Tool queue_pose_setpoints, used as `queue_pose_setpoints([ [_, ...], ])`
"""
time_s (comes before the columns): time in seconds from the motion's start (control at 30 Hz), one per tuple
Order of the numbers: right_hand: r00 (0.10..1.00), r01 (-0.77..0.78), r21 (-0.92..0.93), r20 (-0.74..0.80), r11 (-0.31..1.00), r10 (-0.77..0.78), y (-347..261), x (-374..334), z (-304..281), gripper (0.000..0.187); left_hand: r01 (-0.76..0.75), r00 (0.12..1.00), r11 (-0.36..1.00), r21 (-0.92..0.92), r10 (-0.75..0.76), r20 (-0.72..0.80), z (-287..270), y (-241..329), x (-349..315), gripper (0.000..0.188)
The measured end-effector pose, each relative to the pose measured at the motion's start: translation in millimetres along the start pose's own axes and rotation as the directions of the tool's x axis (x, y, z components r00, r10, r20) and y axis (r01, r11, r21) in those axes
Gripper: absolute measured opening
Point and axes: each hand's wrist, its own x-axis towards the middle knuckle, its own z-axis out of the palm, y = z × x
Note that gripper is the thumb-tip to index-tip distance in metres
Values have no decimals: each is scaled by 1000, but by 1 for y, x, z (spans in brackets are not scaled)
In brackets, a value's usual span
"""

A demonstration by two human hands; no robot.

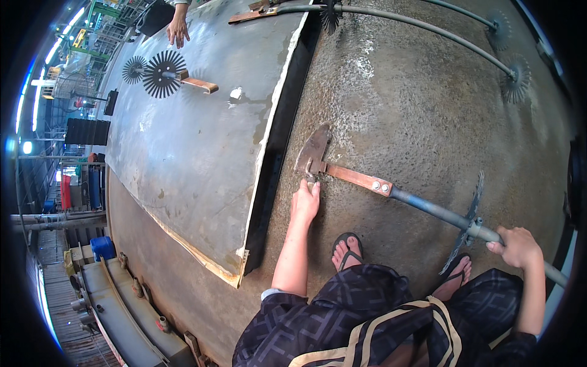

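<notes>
My left hand (304, 203) is closed round the short handle of a broad, rusty-brown knife (313, 148). The blade points away from me and meets the end of a flat copper bar (354, 177). Two bolts join that bar to a long grey-blue metal rod (425, 208). Farther right along the rod sits a toothed disc (471, 221), seen nearly edge-on. My right hand (518, 248) wraps round the rod beyond the disc, near my right side. Whether the blade presses on the copper or only touches it, I cannot tell.
A large grey sheet (195, 159) with a raised dark edge lies to the left, bearing another rod with toothed discs (164, 74). Another person's hand (178, 29) reaches over it. More rods (428, 29) lie at the far right. My sandalled feet (347, 252) stand on wet, rough ground.
</notes>
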Motion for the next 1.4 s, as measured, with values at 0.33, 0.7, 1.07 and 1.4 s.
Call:
queue_pose_setpoints([
  [0.33, 999, -3, -9, -47, 1000, 2, -1, -7, 5, 39, -6, 1000, 998, 62, 6, -4, -16, 21, -17, 51],
  [0.7, 964, 37, -2, -265, 999, -37, -5, -18, 4, 41, -46, 999, 972, 231, 50, -11, -4, 27, -26, 35],
  [1.07, 977, 31, 3, -210, 1000, -29, -3, -19, 11, 42, -63, 998, 966, 253, 61, 15, 46, 32, -56, 32],
  [1.4, 983, 16, 14, -182, 1000, -13, -6, -19, 8, 43, -140, 983, 946, 291, 98, 154, 33, 44, -69, 26],
])
